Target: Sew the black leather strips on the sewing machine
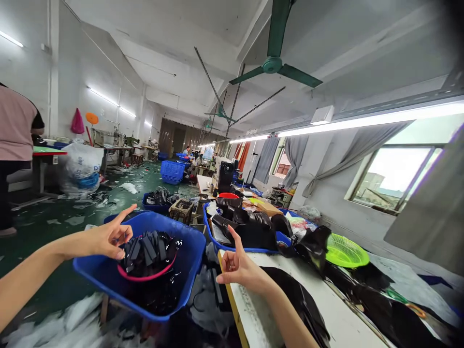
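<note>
Both hands, left (108, 238) and right (237, 267), index fingers out, empty above blue tub (188, 270) of seemingly black pieces (147, 249)

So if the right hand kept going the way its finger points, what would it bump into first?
Probably the black pieces piled in the blue bin just beyond the right hand, though depth is hard to judge.

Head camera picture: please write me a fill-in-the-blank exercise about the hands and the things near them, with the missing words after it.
1. The left hand is above the rim of a ____ tub holding black pieces.
2. The right hand is raised over the edge of a ____ table.
3. Both hands have the ____ finger stretched out and hold nothing.
4. The basket to the right on the table is ____.

Missing words: blue; white; index; green
</note>
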A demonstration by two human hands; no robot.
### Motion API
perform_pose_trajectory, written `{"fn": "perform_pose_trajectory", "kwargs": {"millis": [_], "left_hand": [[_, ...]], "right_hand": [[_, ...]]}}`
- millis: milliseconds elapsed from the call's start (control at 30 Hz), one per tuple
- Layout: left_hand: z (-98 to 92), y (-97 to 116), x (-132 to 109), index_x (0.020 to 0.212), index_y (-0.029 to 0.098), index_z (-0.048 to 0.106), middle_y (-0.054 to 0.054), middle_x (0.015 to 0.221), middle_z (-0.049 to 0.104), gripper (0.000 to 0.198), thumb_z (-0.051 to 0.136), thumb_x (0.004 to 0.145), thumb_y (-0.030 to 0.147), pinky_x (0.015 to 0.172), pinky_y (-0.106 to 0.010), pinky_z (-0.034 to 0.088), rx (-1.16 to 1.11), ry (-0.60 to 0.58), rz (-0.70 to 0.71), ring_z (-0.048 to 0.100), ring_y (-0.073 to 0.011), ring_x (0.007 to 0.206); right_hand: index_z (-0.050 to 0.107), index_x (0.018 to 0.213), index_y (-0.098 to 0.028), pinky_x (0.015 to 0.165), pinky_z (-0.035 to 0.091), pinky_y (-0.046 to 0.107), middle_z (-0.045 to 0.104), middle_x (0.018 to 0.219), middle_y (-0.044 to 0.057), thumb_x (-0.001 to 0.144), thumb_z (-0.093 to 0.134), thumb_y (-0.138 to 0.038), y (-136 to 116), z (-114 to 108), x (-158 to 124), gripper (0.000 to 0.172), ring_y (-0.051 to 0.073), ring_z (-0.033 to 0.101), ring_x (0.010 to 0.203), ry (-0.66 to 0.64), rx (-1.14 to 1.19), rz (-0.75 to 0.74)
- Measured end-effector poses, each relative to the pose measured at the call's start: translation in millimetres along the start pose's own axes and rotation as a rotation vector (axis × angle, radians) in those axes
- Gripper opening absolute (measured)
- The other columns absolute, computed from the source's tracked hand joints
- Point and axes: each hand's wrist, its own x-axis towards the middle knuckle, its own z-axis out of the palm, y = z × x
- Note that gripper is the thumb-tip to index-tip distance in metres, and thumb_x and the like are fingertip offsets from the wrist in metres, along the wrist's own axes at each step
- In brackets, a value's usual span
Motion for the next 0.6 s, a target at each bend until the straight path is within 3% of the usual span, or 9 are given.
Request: {"fn": "perform_pose_trajectory", "kwargs": {"millis": [100,300,433,600], "left_hand": [[3.7,5,1,0.154,0.03,-0.023,0.013,0.084,0.045,0.119,0.069,0.079,0.039,0.071,-0.017,0.032,-0.05,-0.087,-0.009,0.04,-0.0081,0.076],[13.0,-12,16,0.154,0.023,-0.027,0.01,0.081,0.047,0.147,0.087,0.065,0.049,0.066,-0.021,0.034,-0.053,-0.171,-0.021,0.038,-0.0117,0.071],[19.7,-18,22,0.153,0.029,-0.028,0.007,0.083,0.045,0.147,0.088,0.066,0.05,0.067,-0.023,0.034,-0.072,-0.197,-0.043,0.038,-0.0129,0.072],[28.7,-27,26,0.152,0.034,-0.024,0.008,0.081,0.043,0.152,0.089,0.056,0.063,0.06,-0.024,0.031,-0.067,-0.227,-0.021,0.032,-0.0113,0.065]], "right_hand": [[-0.014,0.157,-0.032,0.063,0.033,0.026,0.054,0.075,-0.01,0.06,0.098,-0.041,3,1,2,0.148,0.009,0.043,0.062,-0.025,-0.013,0.006],[-0.01,0.158,-0.033,0.062,0.035,0.024,0.052,0.075,-0.011,0.057,0.1,-0.04,11,5,17,0.149,0.008,0.042,0.062,-0.027,-0.047,-0.014],[-0.012,0.158,-0.032,0.061,0.036,0.024,0.05,0.075,-0.011,0.053,0.101,-0.042,17,10,23,0.154,0.008,0.041,0.06,-0.032,-0.037,0.003],[-0.016,0.157,-0.028,0.057,0.034,0.022,0.049,0.073,-0.011,0.046,0.102,-0.045,23,13,26,0.163,0.009,0.04,0.059,-0.024,-0.035,0.005]]}}
